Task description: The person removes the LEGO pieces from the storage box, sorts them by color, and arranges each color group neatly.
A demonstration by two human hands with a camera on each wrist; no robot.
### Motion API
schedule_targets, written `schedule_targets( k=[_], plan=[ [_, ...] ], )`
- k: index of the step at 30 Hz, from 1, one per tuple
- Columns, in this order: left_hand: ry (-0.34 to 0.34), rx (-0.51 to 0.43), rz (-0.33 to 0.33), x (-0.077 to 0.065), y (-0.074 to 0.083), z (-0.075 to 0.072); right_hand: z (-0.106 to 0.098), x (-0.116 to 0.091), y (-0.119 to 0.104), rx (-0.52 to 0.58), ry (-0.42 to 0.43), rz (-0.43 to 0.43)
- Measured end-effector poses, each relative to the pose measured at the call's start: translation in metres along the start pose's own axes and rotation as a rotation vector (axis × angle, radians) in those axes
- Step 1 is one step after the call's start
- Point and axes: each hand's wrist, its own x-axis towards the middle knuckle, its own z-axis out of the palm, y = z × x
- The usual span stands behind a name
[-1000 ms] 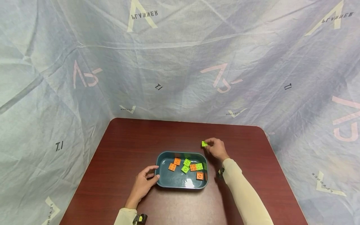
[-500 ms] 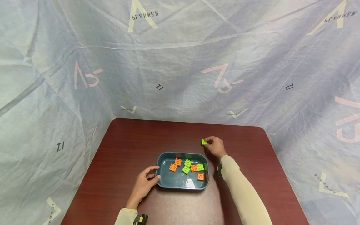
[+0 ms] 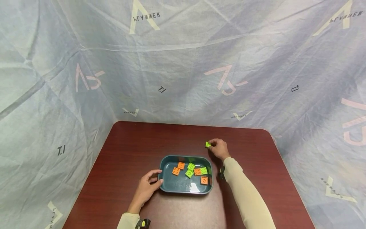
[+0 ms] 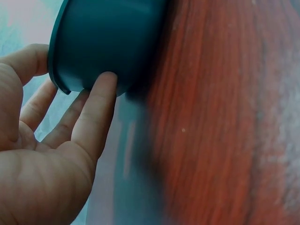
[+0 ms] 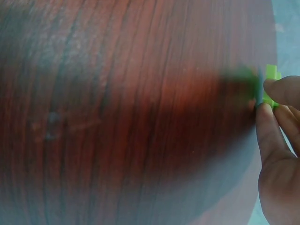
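Note:
A dark teal tray (image 3: 186, 192) lies on the table in the head view, with several orange and lime green toy building blocks in it. My left hand (image 3: 145, 190) grips the tray's left end, thumb and fingers spread along rim and outer wall. That wall of the tray (image 4: 108, 42) fills the top of the left wrist view. Beyond the tray's far right corner, my right hand (image 3: 219, 149) pinches a lime green toy building block (image 3: 207, 144) between thumb and fingers. In the right wrist view the block (image 5: 270, 73) is partly covered by the fingers, close to the tabletop.
Inside the tray, an orange block (image 3: 204, 180) lies near the right front and two more orange blocks (image 3: 176, 171) lie left of the middle. The dark red wooden table (image 3: 137, 143) ends at a grey printed cloth (image 3: 177, 79) behind and at the sides.
Over the last second my right hand has shifted very slightly away from me with the lime green block. The left hand keeps its grip on the tray, and the blocks inside stay put.

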Motion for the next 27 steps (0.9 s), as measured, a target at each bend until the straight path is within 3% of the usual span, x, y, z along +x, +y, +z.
schedule_targets(
  k=[13, 27],
  plan=[
    [-0.001, -0.005, -0.025, -0.0008, 0.0004, 0.0005, 0.0000, 0.0010, 0.0018, 0.019, -0.009, -0.008],
    [-0.011, -0.054, -0.009, -0.0021, 0.0029, -0.0008, -0.0042, -0.0033, -0.0013, 0.042, -0.002, 0.008]
  ],
)
